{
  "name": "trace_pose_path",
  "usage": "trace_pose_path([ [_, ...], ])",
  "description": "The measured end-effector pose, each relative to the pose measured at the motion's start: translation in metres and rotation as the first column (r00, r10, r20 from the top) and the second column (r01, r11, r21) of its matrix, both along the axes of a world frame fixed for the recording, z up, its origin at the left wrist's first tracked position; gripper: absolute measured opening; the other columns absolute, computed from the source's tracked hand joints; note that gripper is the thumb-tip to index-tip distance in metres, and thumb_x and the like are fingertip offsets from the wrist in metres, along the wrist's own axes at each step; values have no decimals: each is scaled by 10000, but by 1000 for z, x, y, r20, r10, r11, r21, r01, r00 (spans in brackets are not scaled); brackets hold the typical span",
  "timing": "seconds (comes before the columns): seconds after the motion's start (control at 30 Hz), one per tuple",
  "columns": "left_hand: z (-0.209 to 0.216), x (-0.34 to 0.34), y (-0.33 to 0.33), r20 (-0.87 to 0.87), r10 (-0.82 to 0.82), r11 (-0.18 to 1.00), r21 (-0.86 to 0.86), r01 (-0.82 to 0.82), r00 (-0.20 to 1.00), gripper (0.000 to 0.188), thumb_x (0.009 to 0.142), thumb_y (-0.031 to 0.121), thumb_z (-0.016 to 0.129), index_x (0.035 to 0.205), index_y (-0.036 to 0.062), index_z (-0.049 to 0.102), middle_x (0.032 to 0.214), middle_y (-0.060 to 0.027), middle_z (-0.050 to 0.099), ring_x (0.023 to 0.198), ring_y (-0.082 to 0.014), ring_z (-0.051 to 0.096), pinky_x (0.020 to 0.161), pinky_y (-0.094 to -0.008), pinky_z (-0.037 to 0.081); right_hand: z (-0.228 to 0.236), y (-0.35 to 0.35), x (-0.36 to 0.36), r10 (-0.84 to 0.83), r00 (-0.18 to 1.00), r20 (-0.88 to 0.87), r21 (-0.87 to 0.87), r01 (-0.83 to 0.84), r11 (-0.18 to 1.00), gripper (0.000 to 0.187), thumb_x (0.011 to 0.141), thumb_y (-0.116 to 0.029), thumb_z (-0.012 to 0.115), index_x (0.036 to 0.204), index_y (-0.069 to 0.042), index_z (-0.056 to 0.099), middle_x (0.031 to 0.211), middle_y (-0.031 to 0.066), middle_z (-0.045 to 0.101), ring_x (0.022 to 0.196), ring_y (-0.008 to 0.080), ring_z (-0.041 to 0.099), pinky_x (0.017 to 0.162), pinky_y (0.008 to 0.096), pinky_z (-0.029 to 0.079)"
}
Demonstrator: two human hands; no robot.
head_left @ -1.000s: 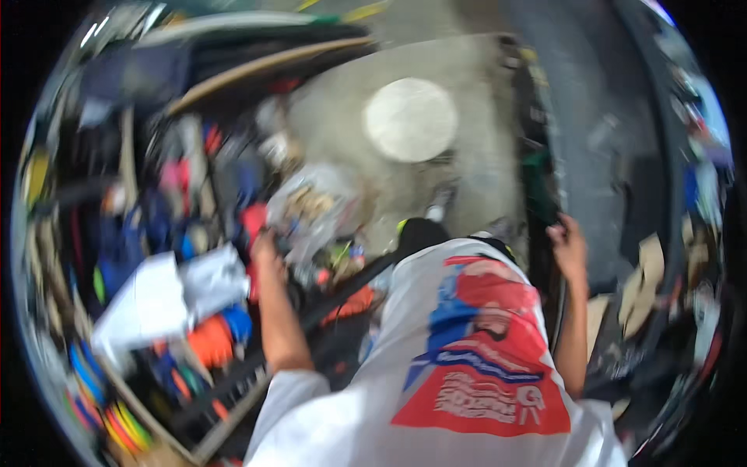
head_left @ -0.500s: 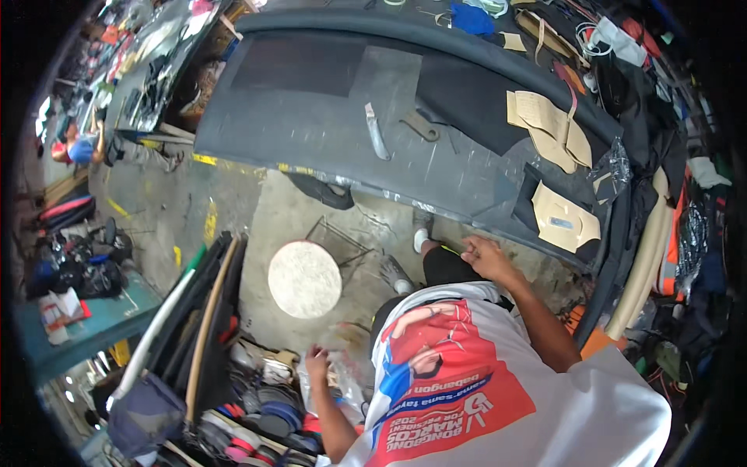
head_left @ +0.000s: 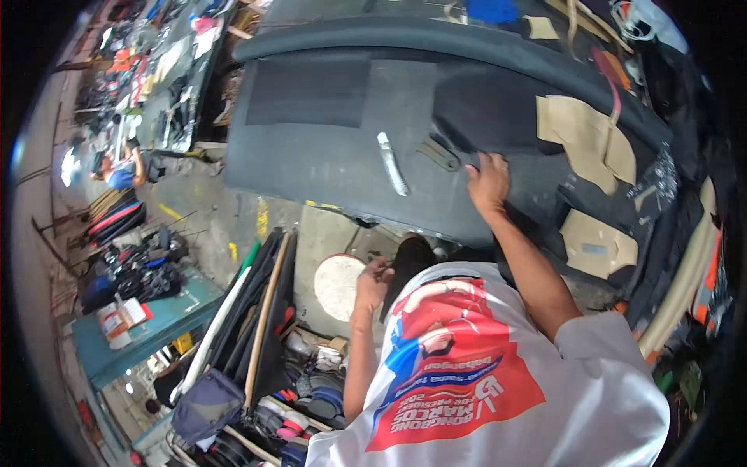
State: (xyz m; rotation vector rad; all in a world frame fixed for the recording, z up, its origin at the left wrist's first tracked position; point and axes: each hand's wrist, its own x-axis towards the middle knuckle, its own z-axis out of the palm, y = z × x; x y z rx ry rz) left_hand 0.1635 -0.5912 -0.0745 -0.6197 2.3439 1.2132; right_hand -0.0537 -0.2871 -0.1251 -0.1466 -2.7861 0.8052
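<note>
— On the grey sheet, where do we see the right hand?
— Flat on it, fingers spread, arm stretched forward. A knife and a metal tool lie just to its left.
— And the left hand?
— Bent at the waist, by the round stool, loosely curled; we cannot tell if it holds anything.

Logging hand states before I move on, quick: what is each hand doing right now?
Left hand: fingers curled, held by the waist; whether it holds anything cannot be told.
Right hand: open, resting flat on the dark fabric sheet, gripping nothing.
</note>
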Motion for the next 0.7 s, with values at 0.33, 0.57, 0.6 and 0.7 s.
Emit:
trace_pose_path([
  [0.33,-15,-167,-46,-12,-229,973,37,229,973,385,935,-37,624,1317,5,652,1157,-145,752,1013,-211,728,876,-328,570,-15,-23,14,-267,954,135,12,268,963,186,893,-199,712,1002,-54,671,984,156,658,1000,399,611,894,500,472],
  [0.57,-12,-309,-55,-169,-741,664,-39,747,650,321,956,83,637,1272,40,665,1234,-213,672,1138,-454,628,1013,-471,514,-9,-86,35,-402,887,226,101,389,916,133,899,-147,669,940,-35,610,948,201,620,975,411,597,851,516,473],
  [0.6,-9,-325,-58,-164,-753,648,-24,761,637,321,956,83,637,1272,40,665,1234,-213,672,1138,-454,628,1013,-471,514,-9,-109,53,-424,844,329,76,424,903,136,898,-139,664,954,-30,605,951,210,615,977,414,595,848,514,474],
  [0.7,-15,-352,-64,-307,-889,428,-300,852,339,414,858,-8,706,1269,25,670,1308,-194,649,1198,-364,636,1052,-427,506,-8,-142,106,-430,773,465,30,472,881,139,894,-121,654,975,-25,595,961,219,605,991,420,590,847,510,476],
])
